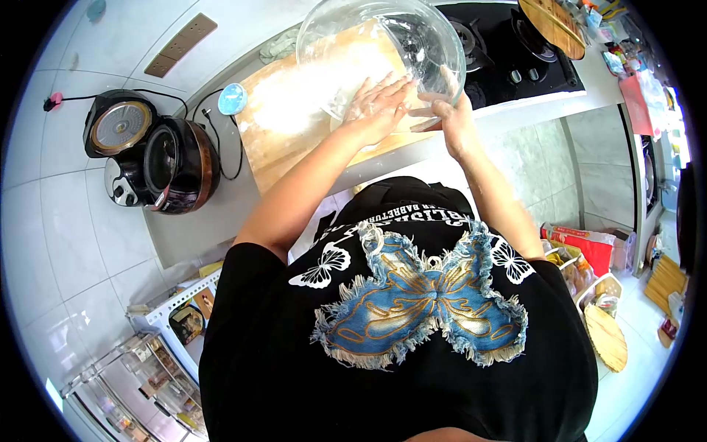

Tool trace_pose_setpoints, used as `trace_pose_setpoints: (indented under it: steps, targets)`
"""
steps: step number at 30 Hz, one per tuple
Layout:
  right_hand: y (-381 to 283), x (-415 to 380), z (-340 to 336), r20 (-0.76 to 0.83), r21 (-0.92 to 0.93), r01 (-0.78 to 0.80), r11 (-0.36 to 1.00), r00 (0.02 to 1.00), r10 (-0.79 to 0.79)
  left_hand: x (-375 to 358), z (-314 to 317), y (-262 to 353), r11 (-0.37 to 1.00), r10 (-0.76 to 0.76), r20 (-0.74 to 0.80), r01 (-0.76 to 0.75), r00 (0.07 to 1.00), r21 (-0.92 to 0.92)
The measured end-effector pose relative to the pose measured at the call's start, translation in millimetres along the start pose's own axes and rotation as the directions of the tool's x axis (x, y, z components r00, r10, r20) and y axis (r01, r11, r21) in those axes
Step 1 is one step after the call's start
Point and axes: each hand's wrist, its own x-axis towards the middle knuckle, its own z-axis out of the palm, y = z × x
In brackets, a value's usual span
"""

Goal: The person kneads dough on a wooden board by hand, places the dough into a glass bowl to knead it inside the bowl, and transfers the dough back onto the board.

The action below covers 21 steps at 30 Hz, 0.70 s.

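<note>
A large clear glass bowl [434, 33] is at the top centre, overlapping the wooden board [280, 151] and the edge of the stove. White powder, like flour, dusts the board and smears the glass. My left hand [379, 109] lies against the near side of the bowl, palm down, fingers stretched out and apart, with white powder on them. At the bowl's near right side, my right hand [453, 118] grips it by the rim, fingers partly seen through the glass. Part of the board shows through the bowl.
A black gas stove [515, 55] adjoins the board on the right, with a round wooden lid [552, 26] on it. Left of the board are a blue-topped round container [232, 99] and an open black cooker [177, 166] with cords. A cloth [278, 47] lies behind.
</note>
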Motion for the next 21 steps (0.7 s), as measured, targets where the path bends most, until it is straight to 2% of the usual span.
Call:
trace_pose_setpoints:
  steps: [3, 5, 6, 8, 9, 12, 14, 15, 17, 18, 20, 21]
  targets:
    - [-3, -3, 0, -0.014, 0.034, 0.007, 0.999, 1.000, -0.006, -9, -9, 5, 0.997, 0.071, 0.028, -0.070, 0.997, -0.035]
    - [6, -2, -2, -0.022, 0.053, -0.007, 0.999, 1.000, 0.009, -14, -17, 3, 0.989, 0.069, 0.142, -0.086, 0.987, 0.118]
    - [9, -2, -2, -0.022, 0.075, -0.023, 0.997, 0.999, 0.024, -12, -14, 1, 0.990, 0.068, 0.140, -0.085, 0.988, 0.115]
    - [2, -5, 4, -0.019, 0.065, -0.003, 0.998, 1.000, 0.004, -8, -8, -5, 0.978, 0.130, -0.024, -0.124, 0.991, 0.168]
    - [0, -6, 7, -0.020, 0.058, 0.021, 0.998, 1.000, -0.020, -10, -5, -7, 0.978, 0.128, -0.021, -0.123, 0.991, 0.168]
    - [-4, -1, -1, 0.024, -0.011, -0.021, 1.000, 0.999, 0.021, -8, -11, -4, 0.992, 0.098, 0.064, -0.102, 0.993, 0.075]
    - [9, 2, -3, 0.025, -0.018, -0.033, 0.999, 0.999, 0.033, -13, -17, -10, 0.997, 0.042, 0.241, -0.055, 0.970, 0.049]
    - [15, 2, -2, 0.025, 0.000, -0.030, 1.000, 0.999, 0.030, -12, -15, -8, 0.997, 0.036, 0.239, -0.049, 0.970, 0.051]
    - [16, -4, 9, 0.008, 0.097, -0.033, 0.995, 0.999, 0.032, -7, -9, -4, 0.997, 0.057, 0.011, -0.057, 0.998, 0.045]
    - [14, -3, 11, 0.009, 0.103, -0.032, 0.994, 0.999, 0.031, -6, -6, -3, 0.997, 0.057, 0.014, -0.058, 0.998, 0.051]
    - [8, 0, 11, 0.024, 0.057, 0.022, 0.998, 0.999, -0.023, 1, -7, 3, 0.997, 0.036, -0.172, -0.025, 0.984, 0.067]
    - [6, 1, 11, 0.022, 0.058, 0.025, 0.998, 0.999, -0.026, 5, -8, 4, 0.997, 0.039, -0.174, -0.028, 0.984, 0.069]
